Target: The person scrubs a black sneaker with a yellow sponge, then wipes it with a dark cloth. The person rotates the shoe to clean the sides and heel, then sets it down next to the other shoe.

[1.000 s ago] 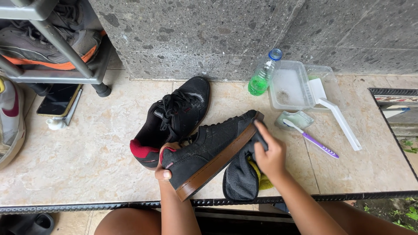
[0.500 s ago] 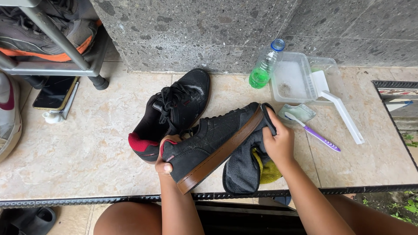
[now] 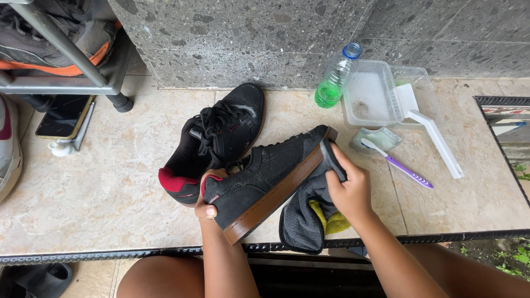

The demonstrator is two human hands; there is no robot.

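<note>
While the left hand [image 3: 208,198] grips the heel of a black shoe [image 3: 270,174], the right hand [image 3: 346,190] closes on a dark cloth [image 3: 302,221], pressing it against the toe.

Soft, even daylight, bright overall; no single source evident. Shadows faint and diffuse under the black shoe [image 3: 265,174] (the held one). Mild sheen on floor tiles [image 3: 99,187]. Focus sharp; slight wide-angle bending at edges.

The right hand [image 3: 349,190] with the dark grey cloth [image 3: 309,212] now sits lower down the toe of the black shoe with the brown sole [image 3: 265,179], which tilts a bit more.
</note>
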